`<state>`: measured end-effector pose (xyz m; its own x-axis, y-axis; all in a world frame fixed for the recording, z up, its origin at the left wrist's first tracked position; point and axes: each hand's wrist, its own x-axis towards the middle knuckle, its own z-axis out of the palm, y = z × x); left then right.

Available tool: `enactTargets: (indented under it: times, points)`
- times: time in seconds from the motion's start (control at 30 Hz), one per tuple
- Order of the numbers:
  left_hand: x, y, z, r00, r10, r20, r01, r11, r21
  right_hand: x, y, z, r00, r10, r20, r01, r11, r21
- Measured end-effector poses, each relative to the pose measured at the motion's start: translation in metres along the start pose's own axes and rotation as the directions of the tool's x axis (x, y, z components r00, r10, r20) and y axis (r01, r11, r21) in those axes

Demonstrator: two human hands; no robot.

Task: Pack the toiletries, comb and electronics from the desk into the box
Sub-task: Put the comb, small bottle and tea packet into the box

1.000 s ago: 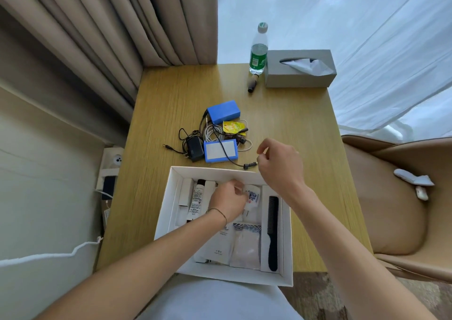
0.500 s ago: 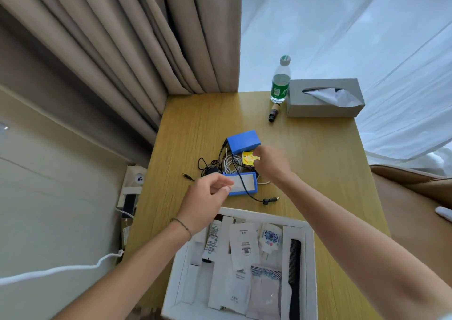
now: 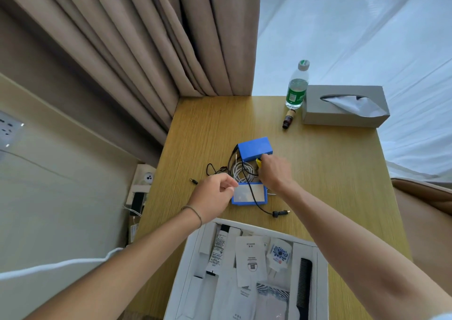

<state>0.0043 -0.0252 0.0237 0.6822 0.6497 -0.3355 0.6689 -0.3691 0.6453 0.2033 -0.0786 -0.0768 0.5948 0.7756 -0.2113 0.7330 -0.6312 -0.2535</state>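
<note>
Both hands have left the box [image 3: 322,270] and gone out to the electronics pile in the middle of the desk [image 3: 330,172]. A second ago the left hand [image 3: 211,197] was down among the sachets; now it is at the left edge of the nearer blue pack [image 3: 249,194], fingers [image 3: 228,185] curled as if pinching its corner, though I cannot tell whether they actually grip it. The right hand [image 3: 275,172] has moved from the plug end of the black cable [image 3: 276,213] to the yellow item [image 3: 258,162] just under the farther blue pack [image 3: 254,148], fingers bent down over it; a firm hold cannot be confirmed. I judge that the toiletries and comb stage is done and the electronics stage has begun.

The desk is smooth pale wood-grain laminate. The box is shallow, white, rigid card with divider strips. In it lie flat paper sachets, a slim white tube [image 3: 217,252] and, at the right, a long black plastic comb [image 3: 303,288] with fine teeth. The two blue packs are matte rectangular blocks, the nearer one faced with a pale label. Between them sits a loose coil of white cable [image 3: 242,172] tangled with thin black leads, likely to drag together when lifted.
</note>
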Motion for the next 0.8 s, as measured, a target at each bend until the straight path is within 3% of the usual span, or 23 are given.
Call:
enactTargets:
  times: [0.07,0.13,0.27,0.33,0.4,0.63,0.8]
  points:
    - [0.009,-0.006,0.004,1.0,-0.013,0.023,0.012,0.999,0.049,0.0,0.008,-0.003,0.997,0.053,-0.065,-0.042,0.986,0.162]
    - [0.017,-0.012,0.009,0.999,-0.028,0.038,0.024,0.994,0.107,-0.003,0.013,-0.012,0.985,0.144,-0.094,-0.093,0.905,0.414]
    - [0.032,-0.02,0.02,0.997,-0.034,0.067,0.019,0.978,0.209,-0.016,0.021,-0.037,0.958,0.287,-0.01,-0.15,0.528,0.836]
    - [0.038,-0.019,0.026,0.995,0.0,0.101,-0.028,0.959,0.281,-0.026,0.023,-0.051,0.951,0.297,0.086,-0.177,0.293,0.94]
    - [0.043,-0.016,0.034,0.989,0.048,0.137,-0.093,0.934,0.346,-0.037,0.025,-0.06,0.948,0.287,0.139,-0.191,0.16,0.969]
    - [0.057,-0.006,0.058,0.938,0.204,0.282,-0.327,0.794,0.513,-0.075,0.036,-0.067,0.931,0.299,0.211,-0.239,0.058,0.969]
    - [0.069,0.004,0.077,0.834,0.425,0.351,-0.547,0.562,0.621,-0.093,0.046,-0.064,0.913,0.336,0.232,-0.272,0.074,0.96]
